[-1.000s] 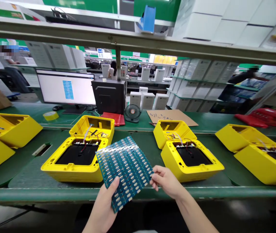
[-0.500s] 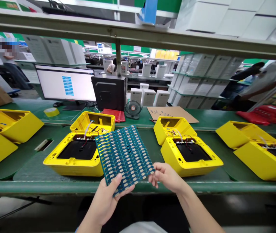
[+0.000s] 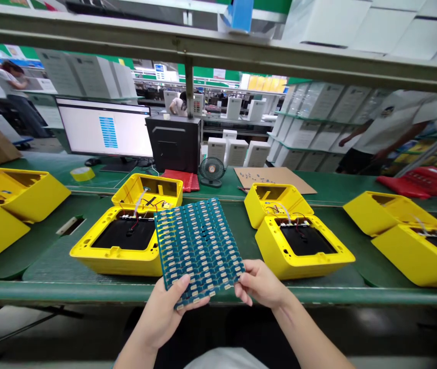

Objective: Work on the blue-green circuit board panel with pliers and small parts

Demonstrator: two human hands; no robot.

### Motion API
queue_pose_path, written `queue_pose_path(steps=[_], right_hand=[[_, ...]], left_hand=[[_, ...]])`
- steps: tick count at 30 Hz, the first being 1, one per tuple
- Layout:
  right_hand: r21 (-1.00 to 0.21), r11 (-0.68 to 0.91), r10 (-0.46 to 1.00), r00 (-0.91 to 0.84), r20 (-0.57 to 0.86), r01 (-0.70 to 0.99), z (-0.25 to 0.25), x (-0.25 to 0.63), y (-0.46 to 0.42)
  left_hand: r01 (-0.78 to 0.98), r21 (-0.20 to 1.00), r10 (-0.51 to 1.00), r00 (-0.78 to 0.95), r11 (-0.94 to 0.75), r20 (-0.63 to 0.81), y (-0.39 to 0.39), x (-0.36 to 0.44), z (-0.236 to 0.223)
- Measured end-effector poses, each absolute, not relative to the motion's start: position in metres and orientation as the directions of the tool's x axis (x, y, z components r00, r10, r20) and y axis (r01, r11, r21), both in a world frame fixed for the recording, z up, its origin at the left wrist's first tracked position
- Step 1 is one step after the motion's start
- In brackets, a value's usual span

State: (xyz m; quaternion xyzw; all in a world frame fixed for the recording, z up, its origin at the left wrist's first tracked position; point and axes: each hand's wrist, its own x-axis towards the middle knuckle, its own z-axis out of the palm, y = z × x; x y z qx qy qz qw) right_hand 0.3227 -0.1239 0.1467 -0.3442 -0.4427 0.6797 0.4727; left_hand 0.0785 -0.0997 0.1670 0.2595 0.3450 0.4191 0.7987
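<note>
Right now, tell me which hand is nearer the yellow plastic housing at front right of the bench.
Right hand: it holds the edge of the blue circuit board panel just in front of the yellow plastic housing. Left hand: farther, on the panel's opposite side from the housing.

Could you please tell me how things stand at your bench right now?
Left hand, right hand gripping blue circuit-board panel by its near edges. Yellow housing beyond to left, another to right.

Yellow housings [image 3: 298, 261] on bench [image 3: 49, 292]; monitor [image 3: 103, 128], PC [image 3: 174, 143], fan [image 3: 211, 170] beyond.
</note>
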Motion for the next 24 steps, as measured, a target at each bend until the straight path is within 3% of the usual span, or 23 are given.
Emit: queue_pose_path(steps=[5,11,17,22,24], right_hand=[[-0.904,-0.131,0.956,-0.293,-0.007,-0.406,0.151,0.321,-0.123],[-0.859,-0.164,0.979,-0.188,-0.08,-0.485,0.15,0.324,-0.12],[-0.852,-0.201,0.965,-0.247,-0.088,-0.484,0.151,0.317,-0.121],[-0.839,-0.284,0.944,-0.287,-0.161,-0.465,0.148,0.321,-0.119],[-0.829,-0.304,0.943,-0.27,-0.193,-0.469,0.145,0.325,-0.117]], left_hand=[[-0.541,0.7,0.882,0.34,0.467,-0.326,-0.097,0.074,0.166],[-0.535,0.71,0.886,0.336,0.458,-0.318,-0.097,0.071,0.164],[-0.507,0.721,0.873,0.382,0.471,-0.301,-0.098,0.077,0.164],[-0.484,0.769,0.901,0.332,0.418,-0.28,-0.103,0.084,0.163],[-0.417,0.838,0.928,0.274,0.352,-0.253,-0.103,0.083,0.161]])
